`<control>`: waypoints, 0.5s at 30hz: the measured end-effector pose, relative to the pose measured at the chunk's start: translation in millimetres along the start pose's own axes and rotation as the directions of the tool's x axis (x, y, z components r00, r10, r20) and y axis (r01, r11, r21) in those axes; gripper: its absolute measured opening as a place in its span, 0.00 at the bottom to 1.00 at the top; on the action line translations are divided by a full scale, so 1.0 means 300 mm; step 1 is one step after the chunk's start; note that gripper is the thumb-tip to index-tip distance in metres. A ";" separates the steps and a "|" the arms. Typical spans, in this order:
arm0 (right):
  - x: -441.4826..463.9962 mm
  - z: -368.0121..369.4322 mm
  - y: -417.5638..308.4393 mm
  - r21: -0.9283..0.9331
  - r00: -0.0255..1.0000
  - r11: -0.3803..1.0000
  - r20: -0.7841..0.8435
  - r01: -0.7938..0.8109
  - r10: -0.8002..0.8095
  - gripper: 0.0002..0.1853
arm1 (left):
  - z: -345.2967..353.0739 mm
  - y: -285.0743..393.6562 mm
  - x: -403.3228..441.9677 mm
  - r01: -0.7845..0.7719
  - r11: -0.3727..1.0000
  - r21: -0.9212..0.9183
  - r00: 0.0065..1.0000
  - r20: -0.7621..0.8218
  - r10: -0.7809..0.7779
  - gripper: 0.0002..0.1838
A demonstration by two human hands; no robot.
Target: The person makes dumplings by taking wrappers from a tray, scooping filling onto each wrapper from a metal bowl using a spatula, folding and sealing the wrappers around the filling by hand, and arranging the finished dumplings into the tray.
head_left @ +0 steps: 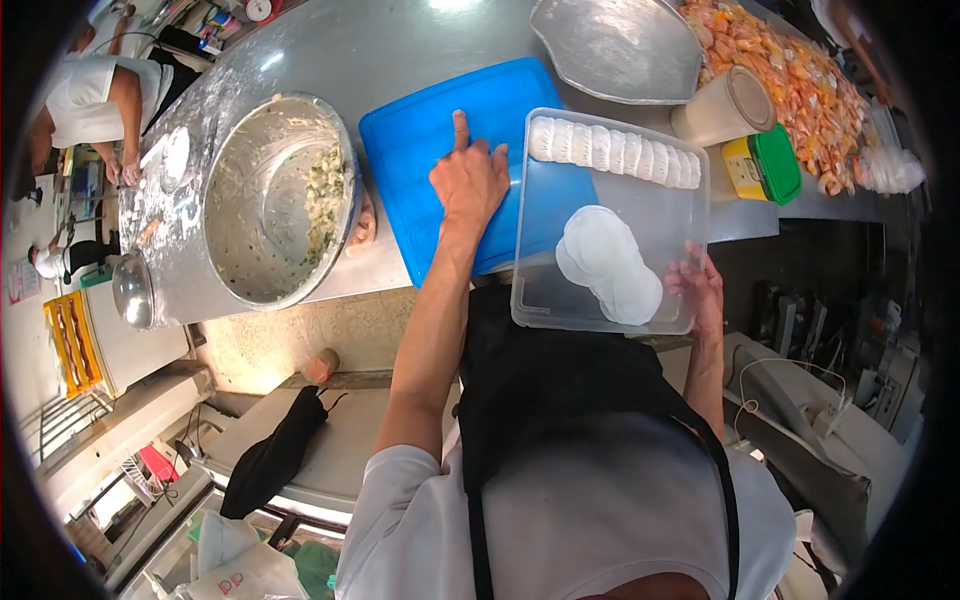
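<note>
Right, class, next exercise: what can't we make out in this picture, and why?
All in the head view:
Left hand: palm, hidden by the back of the hand.
Right hand: exact grip on the clear plastic container, unclear at the wall.
Pinkish item: partly hidden by the metal bowl.
Red-and-white dial: cut off by the top edge, markings too small.
Yellow tub: label print too small.

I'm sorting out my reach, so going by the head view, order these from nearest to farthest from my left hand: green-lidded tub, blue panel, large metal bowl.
From your left hand:
1. Blue panel: directly beneath it.
2. Large metal bowl: to its left.
3. Green-lidded tub: off to the right, past the clear container.
</note>
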State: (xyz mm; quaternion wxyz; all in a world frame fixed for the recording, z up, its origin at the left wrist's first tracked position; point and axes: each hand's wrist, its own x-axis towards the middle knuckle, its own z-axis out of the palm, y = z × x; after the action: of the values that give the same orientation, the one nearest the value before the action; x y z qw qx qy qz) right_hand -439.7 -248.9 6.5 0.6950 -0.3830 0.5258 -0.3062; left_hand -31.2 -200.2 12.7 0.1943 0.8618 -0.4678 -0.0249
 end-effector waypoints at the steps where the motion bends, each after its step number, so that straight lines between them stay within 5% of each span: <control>1: 0.000 -0.002 0.000 0.004 1.000 1.000 0.006 0.001 -0.001 0.30 | 0.000 0.000 0.000 0.000 1.000 0.002 1.000 -0.001 0.000 0.17; 15: -0.010 0.002 0.005 -0.016 1.000 1.000 -0.025 -0.006 0.006 0.30 | -0.003 0.004 0.005 -0.013 1.000 0.025 1.000 0.002 0.012 0.18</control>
State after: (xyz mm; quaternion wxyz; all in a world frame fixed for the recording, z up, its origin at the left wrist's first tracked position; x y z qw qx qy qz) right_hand -439.9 -245.6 6.7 0.6864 -0.3831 0.5378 -0.3047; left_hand -31.0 -201.8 14.1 0.1833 0.8612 -0.4737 -0.0188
